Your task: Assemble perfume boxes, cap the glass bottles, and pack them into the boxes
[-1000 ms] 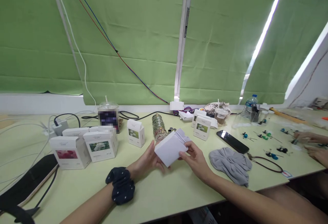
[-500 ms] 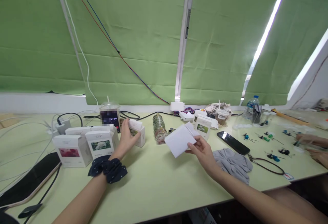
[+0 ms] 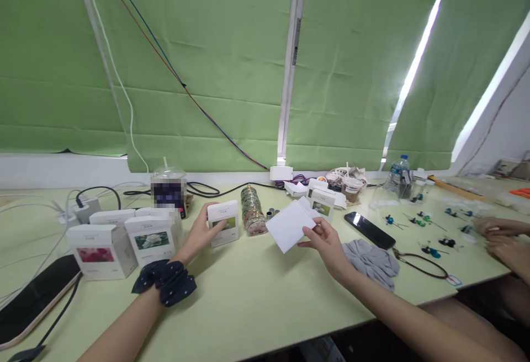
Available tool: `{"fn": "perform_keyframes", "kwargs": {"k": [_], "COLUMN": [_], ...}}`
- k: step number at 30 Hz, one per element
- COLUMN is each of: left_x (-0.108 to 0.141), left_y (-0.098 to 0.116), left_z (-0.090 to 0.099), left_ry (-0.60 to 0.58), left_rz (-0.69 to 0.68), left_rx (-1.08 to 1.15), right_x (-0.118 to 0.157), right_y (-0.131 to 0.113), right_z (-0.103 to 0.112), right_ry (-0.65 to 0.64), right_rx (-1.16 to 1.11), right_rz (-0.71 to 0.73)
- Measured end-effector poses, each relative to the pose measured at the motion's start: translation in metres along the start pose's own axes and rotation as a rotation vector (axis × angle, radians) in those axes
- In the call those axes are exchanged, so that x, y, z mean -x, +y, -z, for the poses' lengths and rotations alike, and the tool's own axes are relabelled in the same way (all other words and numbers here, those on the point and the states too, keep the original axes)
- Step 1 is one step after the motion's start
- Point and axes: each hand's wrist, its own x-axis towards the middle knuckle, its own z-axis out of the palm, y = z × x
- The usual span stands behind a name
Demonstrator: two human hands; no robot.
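Note:
My left hand (image 3: pixel 199 236), with a dark dotted scrunchie on the wrist, is closed round an upright white box (image 3: pixel 226 236) with a green flower picture. Its thumb lies across the picture and the other fingers are behind. In my right hand (image 3: pixel 325 240) is a tilted white box (image 3: pixel 289 226), pinched at its right edge; a plain side faces me. Between the hands stands a stack of clear round containers (image 3: pixel 253 212). Left of my left hand are several flower-print boxes, the nearest a white-flower box (image 3: pixel 151 245) and a pink-flower box (image 3: pixel 99 254).
A black phone (image 3: pixel 370 230), a grey scrunchie (image 3: pixel 372 264) and a cord loop lie to the right. Behind are a lidded cup (image 3: pixel 168 171), cables and another white box (image 3: pixel 322 207). Another person's hands (image 3: pixel 499 238) are at far right near small blue-green parts.
The box in my left hand has turned so its printed front faces me more. My right hand keeps its box nearly still. The view has shifted slightly.

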Motion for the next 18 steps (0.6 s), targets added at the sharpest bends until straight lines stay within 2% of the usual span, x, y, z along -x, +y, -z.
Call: {"fn": "perform_keyframes", "kwargs": {"k": [6,8,11,12,14,18], "left_x": [0.020,0.030,0.043,0.047,0.052,0.053], "left_y": [0.026,0.035,0.044,0.046,0.050,0.062], "left_z": [-0.015,-0.024,-0.042,-0.049,-0.061,-0.079], "left_ry": [-0.105,-0.170,-0.367,-0.433,-0.495,-0.511], "left_rz": [-0.102,-0.206,-0.465,-0.514,-0.543,-0.444], "left_rx": [0.058,0.077,0.065,0.048,0.040,0.168], "right_x": [-0.006,-0.010,-0.014,-0.014,-0.011,0.002], "right_y": [-0.003,-0.004,-0.011,-0.015,-0.023,-0.033], "right_z": [0.006,0.009,0.011,0.010,0.005,-0.012], "right_ry": [0.044,0.124,0.227,0.226,0.170,-0.016], "right_rx": [-0.014,-0.031,-0.110,-0.142,-0.190,-0.151], "right_rz": [0.032,0.074,0.123,0.118,0.081,0.044]}}
